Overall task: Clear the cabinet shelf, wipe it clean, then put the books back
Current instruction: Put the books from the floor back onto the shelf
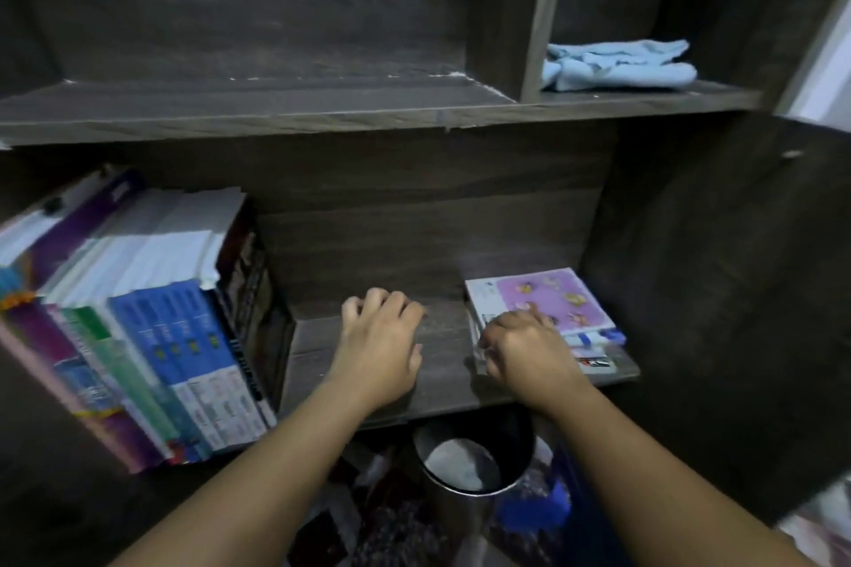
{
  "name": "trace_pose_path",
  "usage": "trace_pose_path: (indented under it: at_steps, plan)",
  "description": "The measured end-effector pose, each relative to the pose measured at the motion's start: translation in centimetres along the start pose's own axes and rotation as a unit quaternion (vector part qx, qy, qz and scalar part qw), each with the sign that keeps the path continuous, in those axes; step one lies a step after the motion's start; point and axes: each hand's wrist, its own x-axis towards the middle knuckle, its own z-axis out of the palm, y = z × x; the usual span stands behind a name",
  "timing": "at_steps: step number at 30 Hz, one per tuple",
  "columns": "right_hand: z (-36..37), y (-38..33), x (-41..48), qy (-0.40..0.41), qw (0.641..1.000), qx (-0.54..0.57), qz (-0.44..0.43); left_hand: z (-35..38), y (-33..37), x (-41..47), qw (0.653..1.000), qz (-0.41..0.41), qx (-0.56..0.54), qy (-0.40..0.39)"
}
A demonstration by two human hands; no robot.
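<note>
A dark wooden cabinet stands in front of me. Its upper shelf is bare. On the lower shelf, a row of upright books leans at the left. A small flat stack of books with a pink cover on top lies at the right. My left hand rests on the bare shelf board in the middle, fingers curled and holding nothing. My right hand is closed on the left edge of the flat stack. A light blue cloth lies crumpled in the upper right compartment.
A vertical divider separates the upper shelf from the cloth's compartment. Below the lower shelf stands a round metal bin among dark clutter on the floor. An open cabinet door hangs at the right.
</note>
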Motion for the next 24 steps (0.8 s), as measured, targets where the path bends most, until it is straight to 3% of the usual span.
trace_pose_path:
  at_steps: [5, 10, 16, 24]
  plan:
    - [3.0, 5.3, -2.5, -0.066, 0.989, -0.030, 0.129, 4.8, 4.9, 3.4, 0.991, 0.019, -0.083, -0.105]
    - [4.5, 8.6, -3.3, -0.085, 0.976, -0.016, 0.200, 8.9, 8.1, 5.4, 0.974, 0.019, -0.185, -0.126]
    - [6.0, 10.4, -3.1, -0.128, 0.965, 0.046, 0.226, 11.8, 9.7, 7.4, 0.975, 0.019, -0.171, -0.138]
    - [6.6, 11.1, -3.6, -0.061, 0.961, 0.079, 0.257, 11.8, 11.3, 7.4, 0.992, -0.001, -0.094, -0.084]
